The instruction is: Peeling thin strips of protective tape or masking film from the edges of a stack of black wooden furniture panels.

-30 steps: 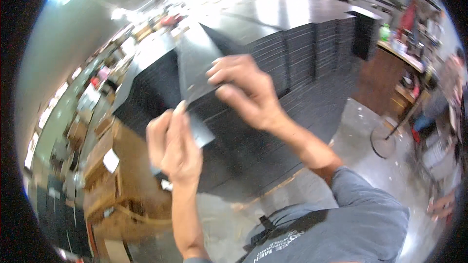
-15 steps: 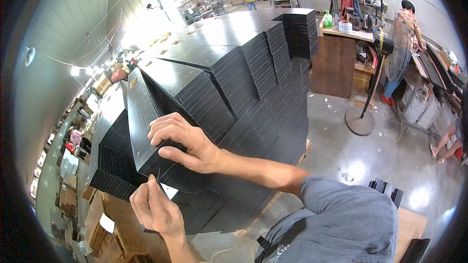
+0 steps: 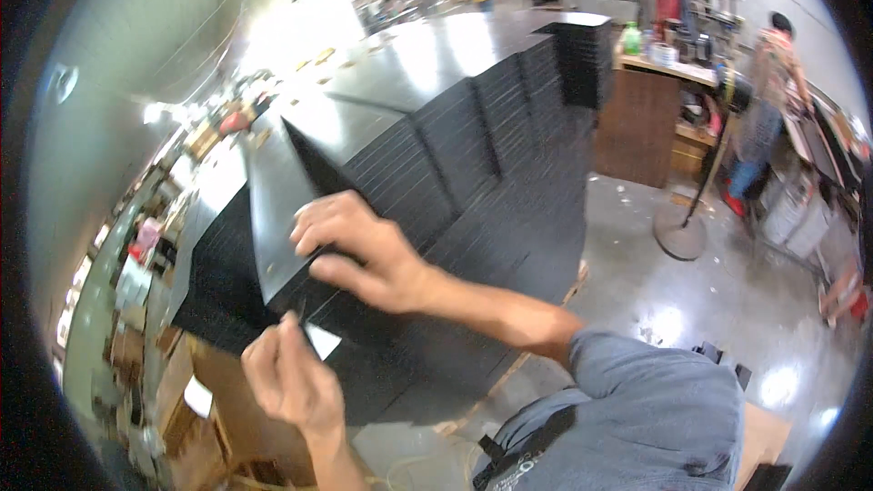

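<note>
Several black panels (image 3: 536, 177) are stacked in front of me, their layered edges facing me. At the left of the stack, a long black panel (image 3: 280, 223) lies askew on top, its near corner toward me. My right hand (image 3: 364, 255) is over that panel's near end, fingers loosely curled, thumb apart from them; only a dark gap shows between. Below the corner, my left hand (image 3: 296, 382) has thumb and forefinger pinched together at a thin dark thing, too small and blurred to name. A white paper slip (image 3: 322, 341) lies against the stack beside the left fingers.
A pedestal fan (image 3: 682, 235) stands at the right beside a brown cabinet (image 3: 637, 127) with bottles on it. Beyond the fan, another person (image 3: 773, 86) works at a bench. Cardboard boxes (image 3: 250, 409) are at the lower left. Pallet wood (image 3: 509, 371) shows beneath the stack.
The whole view has shifted and blurred slightly, with the surroundings displaced to the right. Both hands keep nearly the same pose by the panel's near corner.
</note>
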`<action>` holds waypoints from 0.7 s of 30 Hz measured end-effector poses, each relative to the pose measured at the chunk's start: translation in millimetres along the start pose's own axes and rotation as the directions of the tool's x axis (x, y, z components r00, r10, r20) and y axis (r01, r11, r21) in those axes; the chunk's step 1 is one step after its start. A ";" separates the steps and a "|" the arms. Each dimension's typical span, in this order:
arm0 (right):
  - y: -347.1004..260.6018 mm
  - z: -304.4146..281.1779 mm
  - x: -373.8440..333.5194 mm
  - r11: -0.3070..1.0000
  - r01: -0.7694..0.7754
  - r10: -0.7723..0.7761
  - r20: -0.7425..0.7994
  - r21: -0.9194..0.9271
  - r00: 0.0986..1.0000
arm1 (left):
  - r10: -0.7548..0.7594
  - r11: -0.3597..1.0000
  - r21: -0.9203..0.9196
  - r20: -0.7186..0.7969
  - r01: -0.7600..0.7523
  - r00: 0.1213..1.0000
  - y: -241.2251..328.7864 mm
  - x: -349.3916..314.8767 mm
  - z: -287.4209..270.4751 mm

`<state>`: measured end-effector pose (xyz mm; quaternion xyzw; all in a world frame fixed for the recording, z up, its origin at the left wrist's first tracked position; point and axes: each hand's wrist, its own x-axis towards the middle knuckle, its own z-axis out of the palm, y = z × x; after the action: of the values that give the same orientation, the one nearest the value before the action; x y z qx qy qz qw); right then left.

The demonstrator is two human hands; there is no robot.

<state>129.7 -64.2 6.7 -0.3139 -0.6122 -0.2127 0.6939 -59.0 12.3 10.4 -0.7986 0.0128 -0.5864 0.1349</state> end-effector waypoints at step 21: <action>8.0 -2.9 0.7 0.996 0.021 -0.021 0.007 -0.092 1.000 | 0.040 0.995 -0.075 -0.226 -0.058 0.973 -13.7 10.1 20.1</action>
<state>137.3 -60.4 5.8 -0.3396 -0.6072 -0.2469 0.6746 -38.8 27.7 17.5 -0.7316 0.0716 -0.6682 0.1144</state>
